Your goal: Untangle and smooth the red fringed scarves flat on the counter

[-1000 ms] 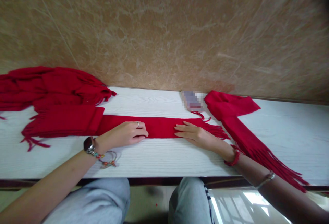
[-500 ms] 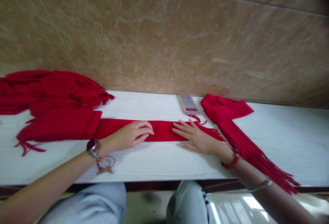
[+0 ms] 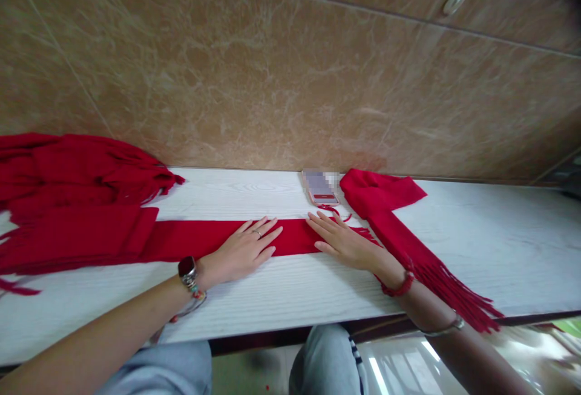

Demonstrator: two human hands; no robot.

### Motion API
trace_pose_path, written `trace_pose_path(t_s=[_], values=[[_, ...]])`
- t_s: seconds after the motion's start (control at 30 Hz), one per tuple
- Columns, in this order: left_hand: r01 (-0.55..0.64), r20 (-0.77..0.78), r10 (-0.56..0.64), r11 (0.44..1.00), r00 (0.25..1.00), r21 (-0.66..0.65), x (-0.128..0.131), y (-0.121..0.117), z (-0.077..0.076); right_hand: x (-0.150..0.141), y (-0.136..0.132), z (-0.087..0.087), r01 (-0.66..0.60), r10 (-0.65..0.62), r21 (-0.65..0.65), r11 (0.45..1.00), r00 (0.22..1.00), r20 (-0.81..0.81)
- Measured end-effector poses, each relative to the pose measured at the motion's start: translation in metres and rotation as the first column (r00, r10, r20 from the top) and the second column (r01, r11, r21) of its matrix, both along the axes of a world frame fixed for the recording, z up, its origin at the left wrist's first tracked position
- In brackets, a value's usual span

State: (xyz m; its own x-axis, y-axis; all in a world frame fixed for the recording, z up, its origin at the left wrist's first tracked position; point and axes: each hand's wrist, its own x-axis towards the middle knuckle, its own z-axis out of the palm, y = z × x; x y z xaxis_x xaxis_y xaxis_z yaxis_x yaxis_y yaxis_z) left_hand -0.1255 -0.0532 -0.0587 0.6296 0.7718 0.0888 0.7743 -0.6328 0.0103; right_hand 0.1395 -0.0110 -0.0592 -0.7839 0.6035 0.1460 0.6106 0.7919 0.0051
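- Left hand: open, palm down, fingers spread and laid flat on a narrow red fringed scarf; nothing gripped. Ring on one finger.
- Right hand: also open, palm down, fingers extended toward the left hand, resting on the same scarf near its fringed right end. Grips nothing.
- The scarf lies flat and lengthwise on the desk; a bare stretch of red cloth shows between the two hands.
- Wrists: dark-faced watch and beaded bracelet on the left; red bracelet on the right, silver bangle farther up that forearm.
- Left end of scarf meets a folded red fringed stack; whether both are one piece, cannot tell.
- Behind that stack, touching it: a rumpled heap of red cloth against the wall.
- Beyond the right hand, near the wall: phone, lying flat, part of its screen blurred out; a red strand at its near end.
- Just right of the phone: second red scarf, bent over at its far end, fringe reaching the desk's near edge beside the right forearm.
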Motion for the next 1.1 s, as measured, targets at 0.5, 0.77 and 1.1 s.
trace_pose_path(t_s=[0.5, 0.77, 1.1], values=[[-0.146, -0.008, 0.146, 0.988, 0.989, 0.052, 0.003, -0.001, -0.008, 0.022, 0.016, -0.012, 0.441, -0.455, 0.184, 0.878, 0.890, 0.037], [-0.233, 0.030, 0.231, 0.970, 0.972, 0.065, 0.003, -0.003, -0.011, -0.002, 0.004, 0.001, 0.092, -0.091, 0.038, 0.995, 0.996, -0.021], [-0.273, 0.051, 0.273, 0.962, 0.961, -0.009, 0.007, -0.008, -0.006, 0.004, 0.005, -0.012, 0.045, -0.045, -0.034, 0.998, 0.999, 0.017]])
